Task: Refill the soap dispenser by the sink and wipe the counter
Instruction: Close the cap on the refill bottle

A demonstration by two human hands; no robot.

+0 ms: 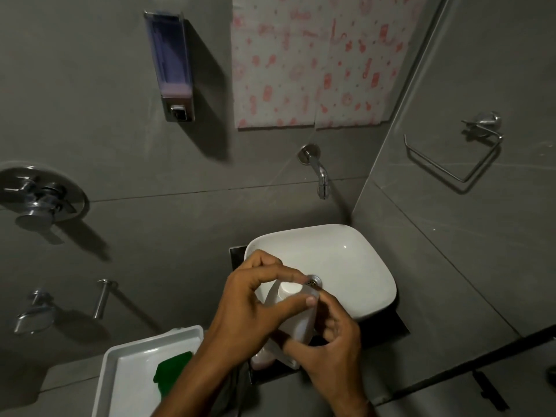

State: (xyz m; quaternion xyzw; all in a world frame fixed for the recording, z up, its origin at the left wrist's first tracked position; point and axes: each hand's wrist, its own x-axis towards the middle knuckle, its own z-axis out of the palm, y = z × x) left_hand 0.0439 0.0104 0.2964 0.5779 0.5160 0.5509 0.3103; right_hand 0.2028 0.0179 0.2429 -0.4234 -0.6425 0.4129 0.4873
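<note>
head | left hand [249,311] pinches the white cap [290,288] of the refill bottle [301,325] between thumb and forefinger | right hand [334,350] grips the bottle's body, above the near side of the sink [373,266] | soap dispenser [171,61] on the wall, upper left | green cloth [173,371] in a white tray [111,371]

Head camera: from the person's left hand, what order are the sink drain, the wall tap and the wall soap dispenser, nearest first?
1. The sink drain, in the basin, just beyond the fingertips of the left hand.
2. The wall tap, above the basin.
3. The wall soap dispenser, high on the wall, upper left.
</note>
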